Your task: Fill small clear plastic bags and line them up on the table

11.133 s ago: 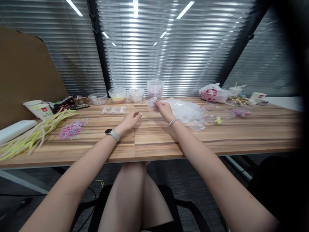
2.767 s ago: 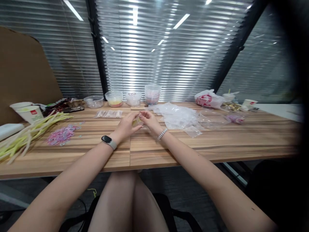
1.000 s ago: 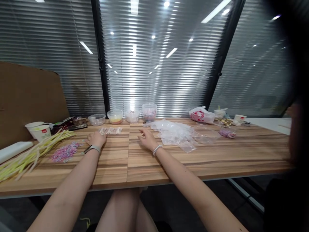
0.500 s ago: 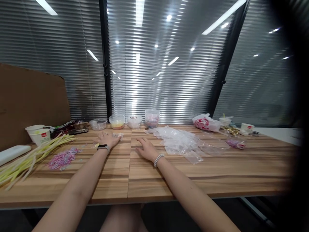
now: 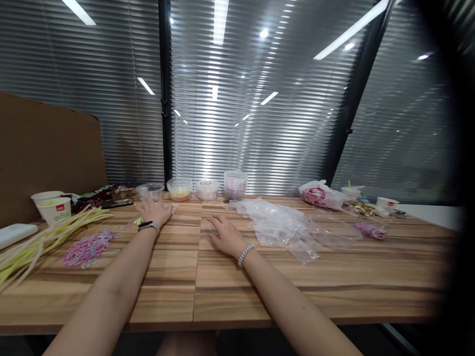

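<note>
My left hand (image 5: 155, 213) lies palm down with its fingers stretched forward in front of a clear plastic tub (image 5: 149, 190). Bits of clear plastic and something yellow show around and beneath it; what lies under the palm is hidden. On the bare wood to the right of the table seam rests my right hand (image 5: 227, 238), fingers loosely spread and nothing in them. Just right of it spreads a pile of clear plastic bags (image 5: 276, 222). A heap of pink and purple small clips or links (image 5: 89, 247) lies left of my left forearm.
Yellow and cream fuzzy stems (image 5: 48, 237) cover the left side near paper cups (image 5: 56, 210). Along the back stand a tub with yellow contents (image 5: 180, 190), another tub (image 5: 208, 190) and stacked tubs (image 5: 235, 185). A white-and-red carrier bag (image 5: 321, 194) sits at the back right.
My left hand has slid left, towards the clear tub. My right hand stays nearly in place on the table. The camera view has shifted slightly.
</note>
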`<state>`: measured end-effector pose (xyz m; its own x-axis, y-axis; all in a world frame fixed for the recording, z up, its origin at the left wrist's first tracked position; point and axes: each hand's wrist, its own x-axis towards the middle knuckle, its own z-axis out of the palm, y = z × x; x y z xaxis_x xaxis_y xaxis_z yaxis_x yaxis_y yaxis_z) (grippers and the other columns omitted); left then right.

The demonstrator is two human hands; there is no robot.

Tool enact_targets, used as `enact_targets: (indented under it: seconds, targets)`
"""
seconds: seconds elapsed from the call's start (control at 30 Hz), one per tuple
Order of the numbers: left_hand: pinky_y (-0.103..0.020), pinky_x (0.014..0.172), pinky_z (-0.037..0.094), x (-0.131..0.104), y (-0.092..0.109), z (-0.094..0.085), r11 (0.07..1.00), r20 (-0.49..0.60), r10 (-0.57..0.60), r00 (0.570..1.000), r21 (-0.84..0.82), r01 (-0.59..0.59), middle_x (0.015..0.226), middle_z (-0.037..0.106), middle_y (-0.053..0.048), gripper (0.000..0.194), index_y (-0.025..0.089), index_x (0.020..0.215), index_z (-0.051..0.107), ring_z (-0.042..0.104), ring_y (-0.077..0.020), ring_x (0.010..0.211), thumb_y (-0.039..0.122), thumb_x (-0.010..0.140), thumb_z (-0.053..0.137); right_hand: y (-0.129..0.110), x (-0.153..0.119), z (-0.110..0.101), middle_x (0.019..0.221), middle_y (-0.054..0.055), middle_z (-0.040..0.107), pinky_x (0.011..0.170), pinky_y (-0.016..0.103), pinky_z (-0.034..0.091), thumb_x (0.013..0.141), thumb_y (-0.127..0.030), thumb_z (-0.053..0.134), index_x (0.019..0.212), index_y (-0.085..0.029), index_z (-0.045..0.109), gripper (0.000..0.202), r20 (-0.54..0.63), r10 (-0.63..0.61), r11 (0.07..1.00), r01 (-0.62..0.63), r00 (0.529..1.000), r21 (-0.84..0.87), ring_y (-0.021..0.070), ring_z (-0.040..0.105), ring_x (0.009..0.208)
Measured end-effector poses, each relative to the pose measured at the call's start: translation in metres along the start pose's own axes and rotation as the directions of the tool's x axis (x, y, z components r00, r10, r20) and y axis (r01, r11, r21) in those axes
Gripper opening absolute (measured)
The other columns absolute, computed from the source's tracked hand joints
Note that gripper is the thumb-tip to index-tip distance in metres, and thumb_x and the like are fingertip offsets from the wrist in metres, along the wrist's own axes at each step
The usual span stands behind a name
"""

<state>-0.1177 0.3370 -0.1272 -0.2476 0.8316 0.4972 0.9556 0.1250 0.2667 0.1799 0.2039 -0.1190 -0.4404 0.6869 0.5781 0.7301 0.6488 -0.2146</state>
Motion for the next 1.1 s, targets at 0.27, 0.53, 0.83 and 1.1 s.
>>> enact_targets:
  seconds: [0.27, 0.53, 0.83, 1.1]
  targets:
    - [-0.067, 0.103, -0.006, -0.021, 0.046, -0.012, 0.983, -0.153, 0.180, 0.972, 0.050, -0.174, 0.154, 0.013, -0.018, 0.067, 0.022, 0.145, 0.035, 0.001, -0.0444, 0.140, 0.061, 0.091, 0.031, 0.026, -0.003, -0.005, 0.147, 0.013, 0.029, 0.111, 0.044, 0.023, 0.083, -0.033, 0.056, 0.134, -0.020, 0.047, 0.054, -0.060, 0.082, 0.967, -0.094, 0.995, -0.236, 0.0284, 0.029, 0.133]
    - [-0.064, 0.105, -0.003, -0.087, 0.124, -0.017, 0.849, 0.253, 0.528, 0.811, -0.135, -0.511, 0.155, 0.013, -0.016, 0.078, 0.028, 0.147, 0.033, 0.006, -0.0427, 0.141, 0.075, 0.084, 0.029, 0.095, -0.018, -0.033, 0.153, 0.016, 0.011, 0.109, 0.056, -0.001, 0.074, -0.039, 0.066, 0.137, -0.019, 0.045, 0.070, -0.289, 0.445, 0.703, -0.531, 0.848, -0.474, 0.0391, 0.006, 0.140]
    - [-0.051, 0.106, 0.027, -0.105, 0.129, -0.013, 0.784, 0.408, 0.617, 0.673, -0.245, -0.571, 0.140, 0.043, -0.016, 0.073, 0.023, 0.139, 0.045, 0.032, -0.0360, 0.133, 0.072, 0.087, 0.029, 0.135, -0.038, -0.081, 0.115, 0.015, 0.055, 0.091, 0.055, 0.031, 0.065, -0.065, 0.066, 0.126, -0.023, 0.054, 0.075, -0.009, 0.736, 0.593, -0.651, 0.677, -0.474, 0.0385, 0.045, 0.113]
    - [-0.046, 0.106, 0.028, -0.104, 0.125, -0.013, 0.753, 0.387, 0.656, 0.648, -0.287, -0.592, 0.133, 0.048, -0.016, 0.068, 0.020, 0.133, 0.050, 0.041, -0.0317, 0.126, 0.068, 0.088, 0.031, 0.147, -0.040, -0.079, 0.118, 0.012, 0.057, 0.092, 0.060, 0.031, 0.063, -0.059, 0.072, 0.122, -0.027, 0.057, 0.069, 0.115, 0.758, 0.605, -0.625, 0.642, -0.493, 0.0382, 0.046, 0.116]
